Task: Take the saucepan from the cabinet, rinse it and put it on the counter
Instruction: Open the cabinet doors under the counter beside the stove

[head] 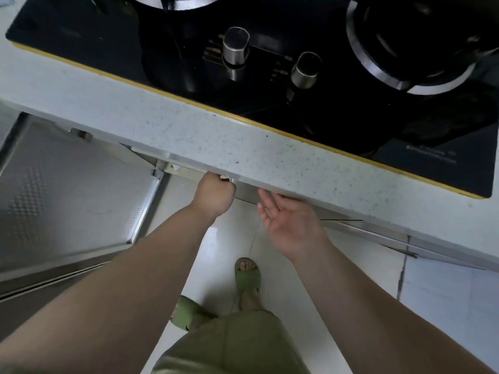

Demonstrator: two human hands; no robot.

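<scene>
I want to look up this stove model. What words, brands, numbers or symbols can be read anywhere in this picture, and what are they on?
Black glass gas hob, front right corner: two lines of pale print, too blurred to read.
Hob, beside the two silver metal knobs: small marks, too blurred to read.
Speckled white stone counter, open metal-lined cabinet door, green slippers: no text visible.

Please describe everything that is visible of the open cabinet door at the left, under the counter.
The cabinet door is swung wide open toward the person, at the left below the speckled pale counter. Its inner face shows: grey, metal-looking, with an embossed dotted pattern and a raised shiny frame. A small hinge-like fitting sits near its top edge. Neither hand touches it; the left hand is closed on a cabinet edge to its right.
</scene>
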